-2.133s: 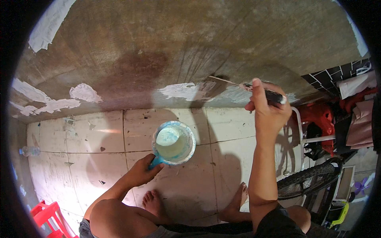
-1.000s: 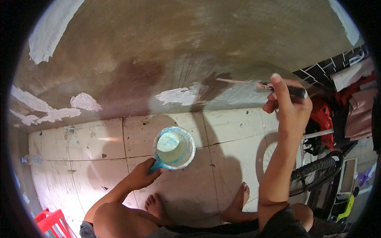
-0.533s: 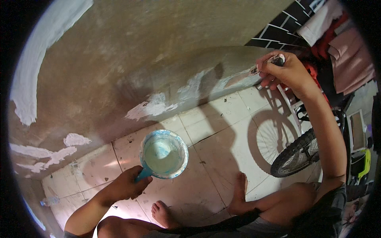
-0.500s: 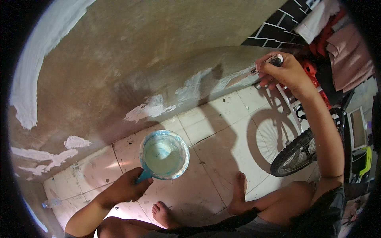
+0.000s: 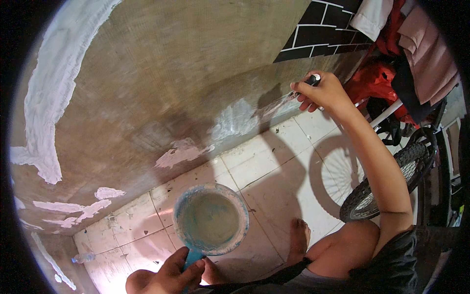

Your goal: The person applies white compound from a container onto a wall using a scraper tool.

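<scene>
From where I stand, the right hand [image 5: 327,92] is curled firmly around a putty knife [image 5: 315,80], thumb along the top of the black handle and the other fingers folded in beneath it. The knife's long axis slants down and leftward from the fist, its thin blade aimed along the wall [image 5: 196,54] at a whitish patch [image 5: 235,117] low down, just above the floor. The blade lies very close to the wall; I can't tell whether its edge touches. That patch sits left of the right hand and a little lower, and the right hand is the nearer of the two to it. The right forearm [image 5: 377,152] rises from the lower right and leans leftward, the elbow bent over the knee and the wrist tipped toward the wall.

The left hand [image 5: 178,279] is down by the lower edge, wrapped around the blue handle of a round dipper [image 5: 179,210]. The handle points back toward the person, the bowl away, its mouth facing up with a pale, smeared mix [image 5: 215,220] inside. The dipper is below and left of the putty knife, well apart from it.

Farther out, pale floor tiles [image 5: 254,161] run along the wall's foot, and a bicycle wheel [image 5: 352,208] stands beyond the right knee.
</scene>
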The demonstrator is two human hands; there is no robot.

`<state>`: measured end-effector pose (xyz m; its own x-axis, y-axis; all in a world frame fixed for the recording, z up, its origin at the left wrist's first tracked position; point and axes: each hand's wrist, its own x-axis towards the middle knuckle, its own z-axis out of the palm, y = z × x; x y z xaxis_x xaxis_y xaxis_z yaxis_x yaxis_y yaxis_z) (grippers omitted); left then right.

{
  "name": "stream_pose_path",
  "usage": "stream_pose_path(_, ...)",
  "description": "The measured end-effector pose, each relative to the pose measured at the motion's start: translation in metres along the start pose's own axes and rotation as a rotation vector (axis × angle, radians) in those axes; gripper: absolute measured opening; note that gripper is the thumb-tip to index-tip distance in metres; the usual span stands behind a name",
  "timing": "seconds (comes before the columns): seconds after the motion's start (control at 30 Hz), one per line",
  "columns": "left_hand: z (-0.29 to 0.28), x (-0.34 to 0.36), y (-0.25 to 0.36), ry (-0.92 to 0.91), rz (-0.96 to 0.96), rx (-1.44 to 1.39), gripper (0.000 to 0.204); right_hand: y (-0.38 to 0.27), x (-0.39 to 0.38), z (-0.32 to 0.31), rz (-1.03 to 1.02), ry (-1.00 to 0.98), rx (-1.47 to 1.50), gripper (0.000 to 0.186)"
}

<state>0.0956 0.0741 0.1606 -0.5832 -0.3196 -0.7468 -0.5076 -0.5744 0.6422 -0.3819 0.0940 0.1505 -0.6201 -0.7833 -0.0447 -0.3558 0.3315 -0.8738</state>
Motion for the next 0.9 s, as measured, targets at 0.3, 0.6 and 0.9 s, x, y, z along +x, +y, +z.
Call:
stream_pose_path(0.3, -0.010, 0.028, -0.022, 0.058, 0.133, 0.309, 0.020, 0.015, 0.027, -0.019, 0.056, 0.036, 0.114, 0.024)
stream_pose_path(0.6, -0.001, 0.022, -0.007, 0.097, 0.045, 0.368, 0.019, 0.026, 0.045, -0.015, 0.140, 0.038, 0.249, 0.029)
stream_pose_path(0.9, 0.010, 0.018, 0.004, 0.118, -0.010, 0.200, 0.017, 0.047, 0.062, -0.001, 0.169, 0.108, 0.493, 0.030)
